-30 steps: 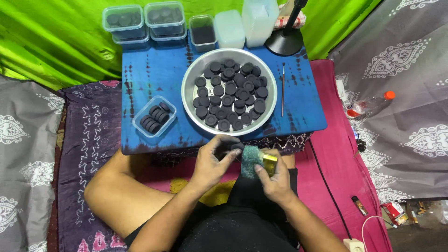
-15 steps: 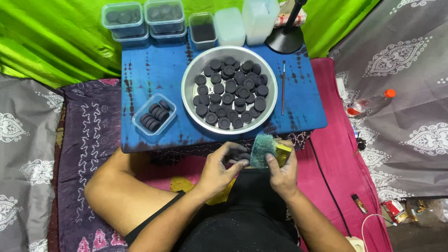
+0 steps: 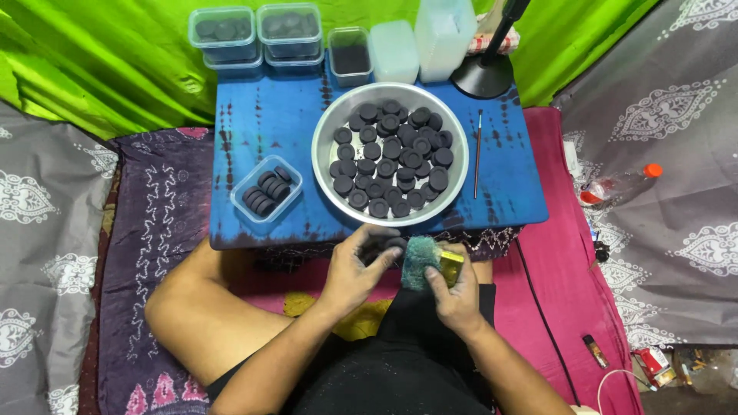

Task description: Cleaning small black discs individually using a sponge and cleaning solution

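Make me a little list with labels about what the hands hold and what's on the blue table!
left hand: pinches a black disc
right hand: grips a green-and-yellow sponge against the disc
metal bowl: full of black discs, on the blue table
small clear tub: few discs, left of bowl
thin brush: right of bowl

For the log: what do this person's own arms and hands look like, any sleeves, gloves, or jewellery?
Both arms are bare from the wrists up to where the picture ends; no sleeves reach them. The left hand and right hand wear no gloves. No watch, bracelet or ring can be made out, though the fingers are too small in this view to rule out a thin ring.
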